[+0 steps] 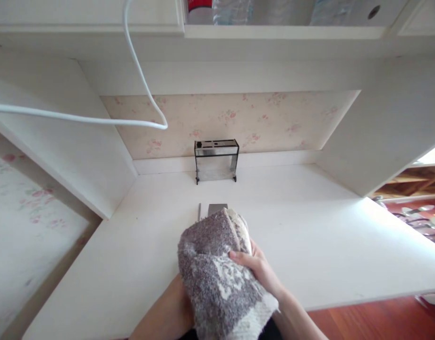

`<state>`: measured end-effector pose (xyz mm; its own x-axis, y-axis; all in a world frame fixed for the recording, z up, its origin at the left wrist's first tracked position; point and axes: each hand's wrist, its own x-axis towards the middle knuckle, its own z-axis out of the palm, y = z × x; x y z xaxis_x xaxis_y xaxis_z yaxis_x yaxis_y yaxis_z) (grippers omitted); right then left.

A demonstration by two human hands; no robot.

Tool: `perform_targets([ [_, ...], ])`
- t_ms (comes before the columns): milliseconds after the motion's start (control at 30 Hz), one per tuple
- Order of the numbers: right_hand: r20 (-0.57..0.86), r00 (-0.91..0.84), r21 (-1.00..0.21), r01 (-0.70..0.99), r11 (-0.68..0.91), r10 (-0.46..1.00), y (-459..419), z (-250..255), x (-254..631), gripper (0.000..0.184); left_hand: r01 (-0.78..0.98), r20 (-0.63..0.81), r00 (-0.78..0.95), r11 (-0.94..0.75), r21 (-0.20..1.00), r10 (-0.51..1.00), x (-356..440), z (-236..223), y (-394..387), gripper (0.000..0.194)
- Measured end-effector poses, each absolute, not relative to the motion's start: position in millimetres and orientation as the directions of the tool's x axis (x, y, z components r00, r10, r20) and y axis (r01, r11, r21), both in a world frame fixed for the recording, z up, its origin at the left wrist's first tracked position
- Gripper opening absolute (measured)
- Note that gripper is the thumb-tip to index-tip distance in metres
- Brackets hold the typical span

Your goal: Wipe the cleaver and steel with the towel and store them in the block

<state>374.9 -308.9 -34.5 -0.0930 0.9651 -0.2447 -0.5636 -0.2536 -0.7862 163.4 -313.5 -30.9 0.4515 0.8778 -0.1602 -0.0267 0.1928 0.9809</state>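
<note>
A folded grey-brown towel (210, 269) with white patterning and a white border is bunched up over the front of the counter. My right hand (254, 264) grips its right side, thumb pressed on top of the cloth. From the lower left, my left hand (186, 302) reaches under or behind the towel, which hides its fingers. Just beyond the towel, a flat grey metal piece like a broad blade (217, 208) lies on the counter, partly covered. Beside it on the left is a thin grey metal strip (199, 211), also partly hidden.
A metal and clear-sided rack (216, 148) with slots in its top stands at the back of the white counter (291, 226). A white cable (142, 82) hangs in the upper left. White side panels and an overhead cabinet (97, 16) frame the counter.
</note>
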Motion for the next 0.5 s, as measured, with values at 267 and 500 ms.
perform_targets([
  [267, -0.276, 0.176, -0.906, -0.377, -0.194, 0.945, -308, -37, 503, 0.053, 0.395, -0.106, 0.330, -0.036, 0.918, 0.938, 158, -59, -279, 0.031],
  [500, -0.376, 0.318, -0.925, -0.083, -0.370, 0.870, -312, -64, 610, 0.061, 0.446, -0.117, 0.192, 0.020, 0.895, 0.974, 141, -90, -266, 0.031],
])
